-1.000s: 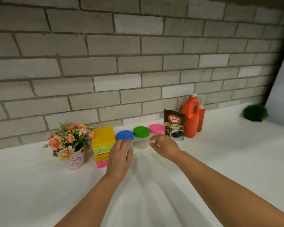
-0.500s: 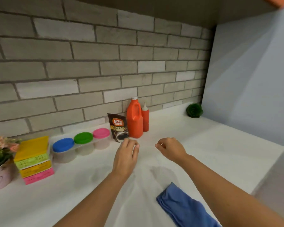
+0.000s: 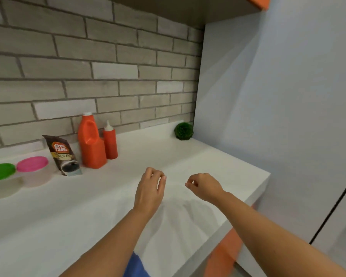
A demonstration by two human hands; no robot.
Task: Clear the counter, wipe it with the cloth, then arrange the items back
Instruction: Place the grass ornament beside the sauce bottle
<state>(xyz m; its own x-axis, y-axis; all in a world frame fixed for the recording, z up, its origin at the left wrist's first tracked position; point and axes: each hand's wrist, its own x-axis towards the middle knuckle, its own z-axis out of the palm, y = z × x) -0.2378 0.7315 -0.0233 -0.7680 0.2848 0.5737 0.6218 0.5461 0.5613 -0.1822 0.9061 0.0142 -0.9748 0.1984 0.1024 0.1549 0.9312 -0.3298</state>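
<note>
The left hand point(image 3: 150, 188) is hovering above the counter point(image 3: 218, 166) with its fingers loosely curled and nothing in them. The right hand point(image 3: 205, 186) is hovering just beside it in the same condition, thumb close to the forefinger and gripping nothing. Neither hand is touching the surface. The blue cloth point(image 3: 136, 266) is lying on the counter near the front edge, on the person's side of both hands and partly hidden under the left forearm, so reaching it calls for a pull back toward the body, and the left hand is the nearer one. The remaining items are standing forward and to the left of the hands, in a row along the brick wall point(image 3: 108, 70). Going outward, they are the orange jug point(image 3: 91, 142), upright with its long axis vertical, and the red squeeze bottle point(image 3: 110, 142) touching or almost touching it on the right. The coffee pouch point(image 3: 63, 154) is leaning beside the jug on the left, followed by the pink-lidded container point(image 3: 32, 166) and the green-lidded container point(image 3: 0, 171). The left hand is nearer to this whole row. A green ball point(image 3: 183, 131) is sitting well apart in the far corner, forward of the right hand. The layout alone is not indicating which phase of the task is under way.
</note>
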